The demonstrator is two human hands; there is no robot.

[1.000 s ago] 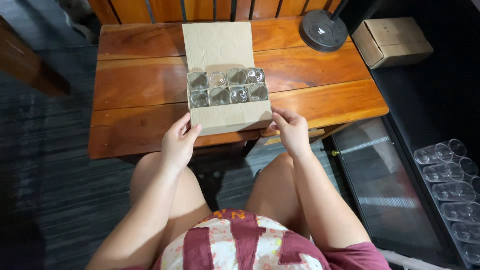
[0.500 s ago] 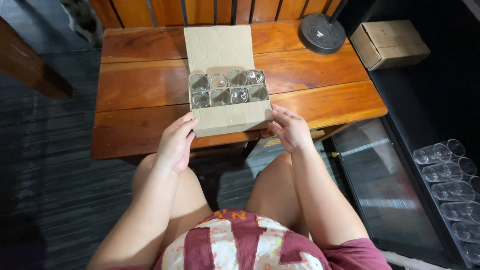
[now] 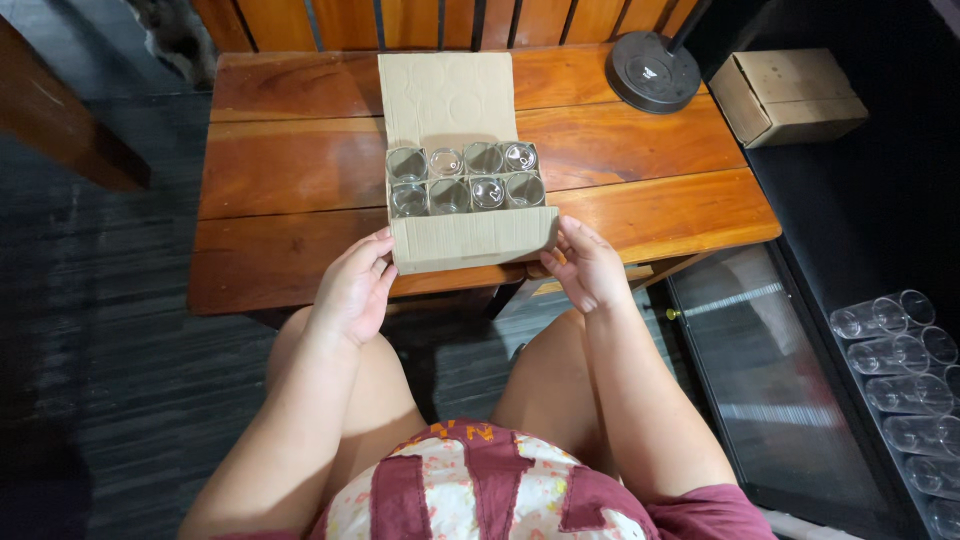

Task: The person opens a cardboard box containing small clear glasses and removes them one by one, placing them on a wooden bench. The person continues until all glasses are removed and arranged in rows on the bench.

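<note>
While both hands sit at the near end of the box, the entry runs outward from them.

Left hand [image 3: 352, 290]: fingers curled, tips touching the near left corner of the cardboard box [image 3: 470, 238]; it grips the edge rather than lying flat.

Right hand [image 3: 588, 268]: fingers bent around the near right corner of the same box, thumb on the front wall. Both hands hold the box between them.

Cardboard box: open, lid flap [image 3: 447, 98] folded back flat on the desk [image 3: 280, 180]. Its near end juts past the desk's front edge, above the person's knees; the far end rests on the wood.

Glasses [image 3: 466, 177]: eight, clear, upright, in two rows of four inside the box, packed touching, just beyond the fingertips.

Risk, as a judgement: with the near end overhanging, a loose grip or uneven pull could tip the box toward the lap and spill the glasses; thin cardboard may also sag under their weight if lifted by the front wall alone.

Desk: dark red-brown wooden planks, slatted back behind.

Lamp base [image 3: 653, 72]: round, black, at the far right of the desk, well apart from the box.

Small closed carton [image 3: 787, 95]: right of the desk, on a dark surface.

More clear glasses [image 3: 890, 350]: lying in a row at the far right, well apart from the hands.
</note>
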